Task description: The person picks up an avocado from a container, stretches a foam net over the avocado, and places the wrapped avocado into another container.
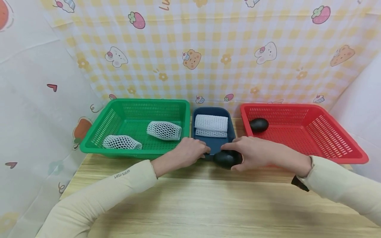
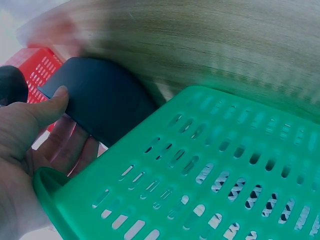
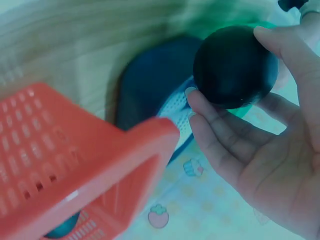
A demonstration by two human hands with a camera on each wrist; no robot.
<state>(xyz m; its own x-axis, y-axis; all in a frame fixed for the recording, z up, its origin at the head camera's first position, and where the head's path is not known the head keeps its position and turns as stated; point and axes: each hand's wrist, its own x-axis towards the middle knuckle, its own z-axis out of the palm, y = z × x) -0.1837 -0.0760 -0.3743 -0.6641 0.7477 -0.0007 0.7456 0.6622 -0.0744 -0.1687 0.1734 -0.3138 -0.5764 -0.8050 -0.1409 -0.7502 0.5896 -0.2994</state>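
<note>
My right hand (image 1: pixel 256 150) holds a black, smooth, egg-shaped fruit (image 1: pixel 228 159), much like an avocado, with thumb and fingers round it. It overlaps the front right of a dark blue bin (image 1: pixel 214 145) in the head view. My left hand (image 1: pixel 190 151) grips that bin's front rim; the left wrist view has the thumb on the outer wall (image 2: pixel 107 95) and the other fingers behind the rim. Inside the bin lie white foam net sleeves (image 1: pixel 211 124), flat and stacked. The right wrist view shows the fruit (image 3: pixel 235 67) close up at the fingertips.
A green basket (image 1: pixel 135 152) to the left contains two dark fruits in white foam nets (image 1: pixel 164 130) (image 1: pixel 122 142). On the right, a red basket (image 1: pixel 303 132) has one bare black fruit (image 1: pixel 259 125) at its left side. All stand on a wooden table (image 1: pixel 190 205) before a checked cloth.
</note>
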